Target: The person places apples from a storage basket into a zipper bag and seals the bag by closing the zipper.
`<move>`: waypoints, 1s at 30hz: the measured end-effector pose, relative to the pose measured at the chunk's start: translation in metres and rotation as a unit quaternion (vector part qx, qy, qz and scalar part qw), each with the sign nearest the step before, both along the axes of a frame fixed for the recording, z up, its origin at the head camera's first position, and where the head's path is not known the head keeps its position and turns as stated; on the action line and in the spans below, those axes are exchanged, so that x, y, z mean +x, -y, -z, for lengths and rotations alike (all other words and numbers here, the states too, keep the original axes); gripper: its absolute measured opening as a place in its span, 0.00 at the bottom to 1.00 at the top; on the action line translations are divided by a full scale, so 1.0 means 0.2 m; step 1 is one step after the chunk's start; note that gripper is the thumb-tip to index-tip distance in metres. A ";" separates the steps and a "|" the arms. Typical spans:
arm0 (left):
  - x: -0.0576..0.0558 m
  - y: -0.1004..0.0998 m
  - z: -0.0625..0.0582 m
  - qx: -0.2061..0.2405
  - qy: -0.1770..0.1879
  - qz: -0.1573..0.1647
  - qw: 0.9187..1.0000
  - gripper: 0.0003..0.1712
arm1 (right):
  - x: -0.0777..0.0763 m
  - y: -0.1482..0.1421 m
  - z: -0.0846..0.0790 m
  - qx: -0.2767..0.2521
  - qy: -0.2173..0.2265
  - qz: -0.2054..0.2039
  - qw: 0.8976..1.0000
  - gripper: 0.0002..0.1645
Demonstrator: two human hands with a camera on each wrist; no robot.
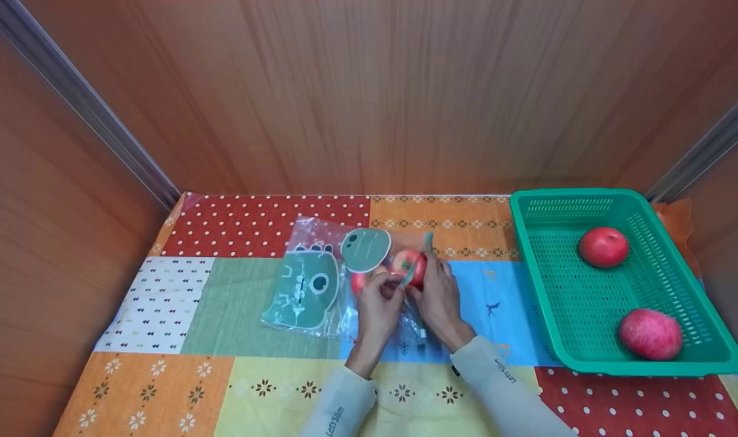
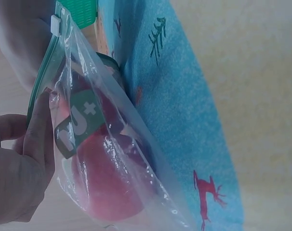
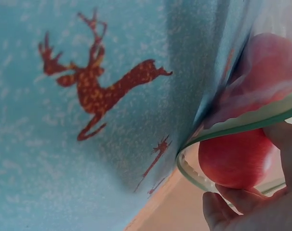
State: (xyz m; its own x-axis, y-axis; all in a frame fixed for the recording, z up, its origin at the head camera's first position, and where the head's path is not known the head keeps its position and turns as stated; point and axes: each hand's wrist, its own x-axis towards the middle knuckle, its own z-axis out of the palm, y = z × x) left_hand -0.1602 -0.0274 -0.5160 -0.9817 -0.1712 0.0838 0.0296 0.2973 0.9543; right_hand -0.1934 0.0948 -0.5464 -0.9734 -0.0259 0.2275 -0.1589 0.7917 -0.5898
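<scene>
A clear slider zip bag (image 1: 308, 285) with a green cartoon print lies on the patchwork cloth, its green-edged mouth toward the right. Two red apples (image 1: 408, 267) show at its mouth end, one deeper inside and partly covered by the print and my left hand (image 1: 379, 306). That hand pinches the green zip edge between thumb and fingers. My right hand (image 1: 440, 297) holds the mouth's other side, fingers close against the nearer apple (image 3: 237, 159). In the right wrist view the mouth gapes around this apple. A white slider (image 2: 55, 25) sits at one end of the zip.
A green plastic basket (image 1: 530, 273) stands to the right with a round red fruit (image 1: 604, 247) and a pinkish-red fruit (image 1: 650, 334) in it. Wood-grain panels (image 1: 357, 97) rise behind the cloth and on both sides.
</scene>
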 end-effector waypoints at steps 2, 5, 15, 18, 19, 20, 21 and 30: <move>0.00 0.00 0.00 -0.001 0.000 0.000 1.000 0.10 | -0.01 0.00 0.00 -0.006 0.003 0.000 1.000 0.53; 0.00 0.00 0.00 -0.001 0.004 -0.001 1.000 0.10 | -0.02 0.01 0.00 -0.005 0.006 -0.004 1.000 0.49; 0.00 0.00 -0.02 -0.013 -0.013 -0.009 1.000 0.09 | -0.05 0.02 -0.01 0.029 -0.020 0.006 0.999 0.52; 0.00 0.00 -0.02 -0.016 -0.017 -0.009 1.000 0.09 | -0.05 0.01 0.00 0.032 -0.017 0.017 0.999 0.50; 0.00 0.00 -0.02 -0.015 -0.014 -0.009 1.000 0.09 | -0.06 0.01 0.00 0.030 -0.016 0.019 0.999 0.48; 0.00 0.00 -0.02 -0.015 -0.013 -0.008 1.000 0.09 | -0.06 0.01 0.00 0.025 -0.013 0.021 0.999 0.46; 0.00 0.00 -0.01 -0.014 -0.010 -0.007 1.000 0.09 | -0.06 0.01 0.00 0.022 -0.011 0.021 0.999 0.45; 0.01 0.01 -0.01 -0.010 0.003 -0.002 1.000 0.09 | -0.04 -0.02 0.01 0.023 -0.005 0.014 1.000 0.49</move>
State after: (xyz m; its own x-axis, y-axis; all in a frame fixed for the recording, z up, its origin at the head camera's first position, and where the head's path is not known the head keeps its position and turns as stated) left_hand -0.1584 -0.0295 -0.5134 -0.9815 -0.1732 0.0818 0.0231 0.3167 0.9482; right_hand -0.2019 0.0986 -0.5488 -0.9715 -0.0095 0.2368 -0.1422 0.8225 -0.5507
